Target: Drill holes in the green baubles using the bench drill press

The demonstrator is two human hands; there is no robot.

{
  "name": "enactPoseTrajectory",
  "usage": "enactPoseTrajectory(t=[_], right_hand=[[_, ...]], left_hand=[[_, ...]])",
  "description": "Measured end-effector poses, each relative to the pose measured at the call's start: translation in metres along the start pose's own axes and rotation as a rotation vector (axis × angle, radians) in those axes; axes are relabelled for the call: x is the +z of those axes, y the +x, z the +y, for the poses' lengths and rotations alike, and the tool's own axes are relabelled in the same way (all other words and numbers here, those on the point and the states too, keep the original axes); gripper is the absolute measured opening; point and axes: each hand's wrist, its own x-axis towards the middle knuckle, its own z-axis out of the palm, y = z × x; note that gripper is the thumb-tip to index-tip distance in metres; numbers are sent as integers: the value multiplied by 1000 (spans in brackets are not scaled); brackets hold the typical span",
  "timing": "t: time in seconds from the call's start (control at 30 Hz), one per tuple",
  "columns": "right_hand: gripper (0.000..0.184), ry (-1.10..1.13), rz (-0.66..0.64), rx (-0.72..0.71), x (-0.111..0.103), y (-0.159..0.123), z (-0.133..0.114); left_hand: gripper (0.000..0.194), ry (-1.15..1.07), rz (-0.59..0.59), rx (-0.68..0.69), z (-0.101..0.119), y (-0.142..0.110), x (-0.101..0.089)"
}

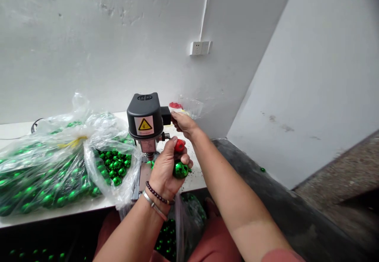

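A small bench drill press (145, 115) with a black motor cover stands on the white table. My left hand (167, 165), wearing bracelets, is closed around a shiny green bauble (180, 169). A red ball knob (179, 145), by the drill's feed lever, sits between the same hand's thumb and fingers. At the black box (166, 116) on the drill's side, my right hand (184, 124) has its fingers curled; what they grip is hidden. Another bit of green bauble (151, 164) shows under the drill chuck, partly behind my left hand.
Clear plastic bags of green baubles (56, 175) cover the table's left side, one tied with yellow string. Another bag of baubles (167, 234) hangs below the table edge near my legs. Red scraps (175, 105) lie behind the drill. A wall socket (200, 48) is above.
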Motion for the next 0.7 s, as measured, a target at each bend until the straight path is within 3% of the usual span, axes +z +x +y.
enactPoseTrajectory(t=[0.1, 0.33, 0.53, 0.7], right_hand=[[39, -29, 6, -100, -4, 1, 6], [41, -175, 168, -315, -8, -9, 8], [48, -198, 179, -333, -7, -9, 11], [50, -193, 231, -291, -9, -32, 36]], left_hand=[[29, -2, 10, 9, 0, -1, 1], [30, -9, 3, 3, 1, -2, 3], [34, 10, 7, 0, 0, 0, 2], [35, -28, 2, -16, 1, 1, 4]])
